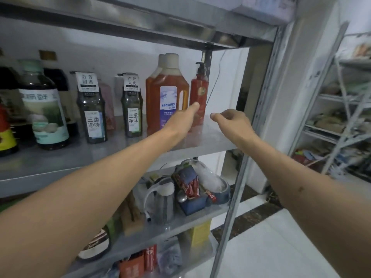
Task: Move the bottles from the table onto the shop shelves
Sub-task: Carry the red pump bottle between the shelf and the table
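On the steel shelf (210, 141) stands a red pump bottle (199, 93) at the right end, just beside an orange jug (156, 97) of amber liquid with a twin behind it. The left hand (185, 117) reaches to the red bottle, fingers extended and touching its lower front. The right hand (230, 121) hovers near, loosely curled, holding nothing. Farther left stand two dark bottles (92, 117) with white labels and a soy bottle (44, 109) of dark liquid.

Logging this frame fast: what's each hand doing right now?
Left hand: open, fingers reaching to the red pump bottle, not gripping.
Right hand: loosely curled, holding nothing.
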Action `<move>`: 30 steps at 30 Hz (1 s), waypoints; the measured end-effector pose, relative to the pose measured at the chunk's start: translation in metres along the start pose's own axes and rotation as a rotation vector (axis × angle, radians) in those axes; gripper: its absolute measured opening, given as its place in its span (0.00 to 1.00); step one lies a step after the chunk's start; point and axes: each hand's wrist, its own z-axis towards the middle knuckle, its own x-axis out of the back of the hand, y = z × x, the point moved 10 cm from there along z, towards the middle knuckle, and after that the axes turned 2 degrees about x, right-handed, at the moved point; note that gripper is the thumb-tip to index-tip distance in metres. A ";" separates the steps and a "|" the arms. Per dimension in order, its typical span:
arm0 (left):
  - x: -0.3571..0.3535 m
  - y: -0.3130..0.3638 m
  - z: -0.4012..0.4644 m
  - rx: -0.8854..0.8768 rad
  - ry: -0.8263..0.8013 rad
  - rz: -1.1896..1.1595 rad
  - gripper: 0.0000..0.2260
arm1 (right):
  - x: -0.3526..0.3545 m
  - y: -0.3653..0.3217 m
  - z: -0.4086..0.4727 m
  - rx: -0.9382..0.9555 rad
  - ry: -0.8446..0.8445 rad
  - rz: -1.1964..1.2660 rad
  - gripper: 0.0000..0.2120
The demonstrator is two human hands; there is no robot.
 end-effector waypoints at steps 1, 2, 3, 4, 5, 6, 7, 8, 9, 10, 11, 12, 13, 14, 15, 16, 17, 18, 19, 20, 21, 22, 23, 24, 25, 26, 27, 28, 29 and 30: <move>0.003 -0.003 -0.007 -0.002 0.008 0.011 0.27 | 0.002 -0.003 -0.012 0.007 0.002 -0.048 0.18; 0.005 -0.006 -0.015 0.001 0.009 0.033 0.27 | 0.004 -0.005 -0.022 0.015 -0.002 -0.107 0.19; 0.006 -0.007 -0.025 -0.005 0.003 0.067 0.28 | 0.008 -0.005 -0.035 0.012 -0.002 -0.175 0.19; 0.008 -0.006 -0.032 -0.020 0.004 0.108 0.29 | 0.010 -0.007 -0.044 0.015 0.000 -0.237 0.20; 0.009 -0.004 -0.041 -0.048 -0.001 0.150 0.29 | 0.015 -0.009 -0.056 0.012 0.007 -0.291 0.22; 0.010 -0.003 -0.047 -0.072 0.006 0.193 0.28 | 0.020 -0.010 -0.065 0.010 0.016 -0.330 0.23; 0.010 -0.001 -0.054 -0.099 0.007 0.245 0.27 | 0.025 -0.011 -0.073 0.007 0.023 -0.364 0.24; 0.011 0.000 -0.064 -0.122 0.008 0.289 0.25 | 0.030 -0.012 -0.086 0.002 0.028 -0.398 0.24; 0.012 0.001 -0.072 -0.151 0.014 0.321 0.24 | 0.035 -0.014 -0.096 0.001 0.029 -0.425 0.25; 0.011 0.003 -0.085 -0.177 0.009 0.348 0.23 | 0.042 -0.015 -0.111 0.000 0.035 -0.454 0.26; 0.010 0.003 -0.095 -0.197 0.011 0.378 0.23 | 0.047 -0.015 -0.123 -0.003 0.042 -0.487 0.27; 0.008 0.004 -0.106 -0.214 0.014 0.413 0.22 | 0.052 -0.015 -0.135 -0.003 0.054 -0.525 0.27; 0.005 0.006 -0.120 -0.235 0.017 0.451 0.21 | 0.057 -0.014 -0.151 -0.010 0.062 -0.564 0.27; 0.003 0.006 -0.130 -0.248 0.024 0.487 0.20 | 0.060 -0.014 -0.164 -0.013 0.066 -0.596 0.27; 0.000 0.005 -0.145 -0.262 0.029 0.516 0.19 | 0.064 -0.012 -0.181 -0.023 0.073 -0.626 0.26; -0.002 0.004 -0.156 -0.272 0.030 0.536 0.18 | 0.067 -0.013 -0.193 -0.027 0.081 -0.650 0.26; -0.006 0.001 -0.171 -0.281 0.018 0.565 0.18 | 0.070 -0.011 -0.210 -0.040 0.088 -0.671 0.26; -0.009 0.000 -0.180 -0.286 0.015 0.598 0.18 | 0.073 -0.011 -0.221 -0.046 0.095 -0.691 0.26; -0.012 -0.003 -0.192 -0.289 0.002 0.641 0.19 | 0.075 -0.011 -0.235 -0.057 0.095 -0.711 0.25; -0.014 -0.003 -0.206 -0.299 -0.011 0.676 0.20 | 0.080 -0.013 -0.252 -0.067 0.097 -0.728 0.25; -0.014 -0.001 -0.215 -0.315 -0.009 0.693 0.21 | 0.083 -0.015 -0.264 -0.070 0.099 -0.734 0.24; -0.013 0.001 -0.223 -0.331 -0.008 0.704 0.21 | 0.087 -0.018 -0.275 -0.076 0.101 -0.741 0.24; -0.013 0.004 -0.235 -0.352 -0.019 0.703 0.21 | 0.092 -0.021 -0.288 -0.097 0.108 -0.747 0.24; -0.014 0.007 -0.245 -0.373 -0.032 0.706 0.22 | 0.098 -0.026 -0.302 -0.114 0.117 -0.756 0.24; -0.015 0.009 -0.252 -0.384 -0.037 0.702 0.21 | 0.102 -0.028 -0.311 -0.129 0.125 -0.761 0.25; -0.015 0.011 -0.260 -0.393 -0.047 0.691 0.21 | 0.107 -0.032 -0.323 -0.141 0.137 -0.772 0.25; -0.015 0.014 -0.268 -0.406 -0.057 0.673 0.21 | 0.111 -0.035 -0.334 -0.154 0.151 -0.785 0.25; -0.016 0.017 -0.280 -0.426 -0.079 0.654 0.21 | 0.116 -0.040 -0.348 -0.173 0.171 -0.798 0.25; -0.017 0.019 -0.288 -0.446 -0.096 0.641 0.21 | 0.119 -0.044 -0.359 -0.196 0.181 -0.806 0.24; -0.017 0.020 -0.301 -0.462 -0.127 0.631 0.21 | 0.122 -0.049 -0.376 -0.224 0.195 -0.816 0.23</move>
